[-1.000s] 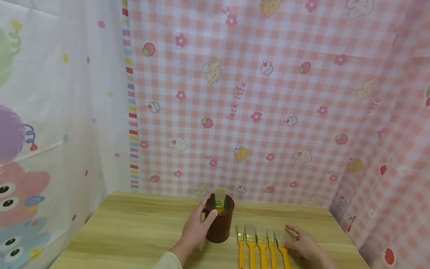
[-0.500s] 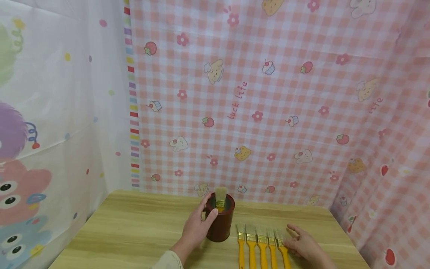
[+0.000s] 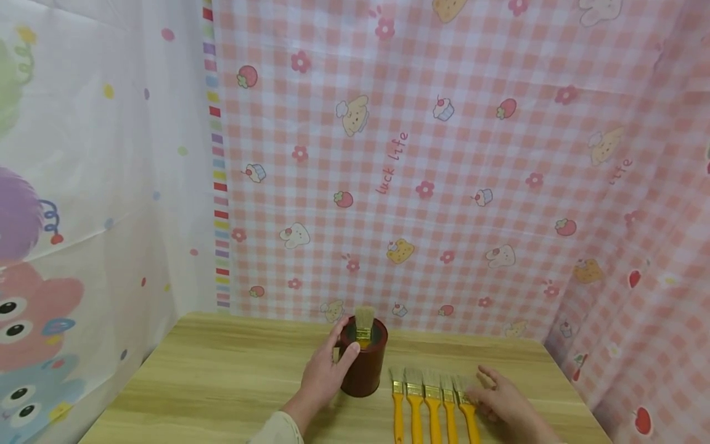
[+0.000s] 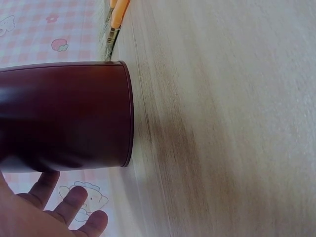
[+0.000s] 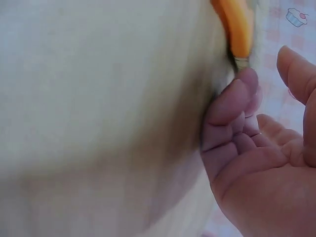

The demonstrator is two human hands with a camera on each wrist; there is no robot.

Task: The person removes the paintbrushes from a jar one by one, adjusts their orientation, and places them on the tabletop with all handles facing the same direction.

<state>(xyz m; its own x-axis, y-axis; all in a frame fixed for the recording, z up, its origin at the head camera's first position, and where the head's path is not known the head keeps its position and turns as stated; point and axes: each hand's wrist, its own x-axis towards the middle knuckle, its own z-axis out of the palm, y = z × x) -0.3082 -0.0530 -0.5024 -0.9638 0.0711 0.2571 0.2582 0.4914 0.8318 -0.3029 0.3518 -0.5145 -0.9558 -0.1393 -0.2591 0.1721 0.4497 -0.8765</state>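
A dark red-brown cylindrical pot [image 3: 366,373] stands upright on the wooden table. My left hand [image 3: 323,375] holds it from the left side, thumb at the rim; several spread fingers [image 4: 74,202] show beside it in the left wrist view. One paintbrush [image 3: 363,322] stands inside the pot, pale bristles up. To the right, several paintbrushes with yellow-orange handles lie in a row, bristles pointing away. Beside the rightmost paintbrush [image 3: 470,419] is my right hand [image 3: 503,398], thumb apart. In the right wrist view its loosely bent fingertips [image 5: 247,79] are right at that brush's metal ferrule.
The wooden table [image 3: 233,376] ends at the back against a pink checked curtain [image 3: 471,148]. On the left hangs a white printed curtain [image 3: 111,185], and pink checked cloth also runs along the right side.
My right hand's raised finger has shifted slightly to the right and away, beside the rightmost brush. The left hand, the pot and the row of brushes look unchanged.
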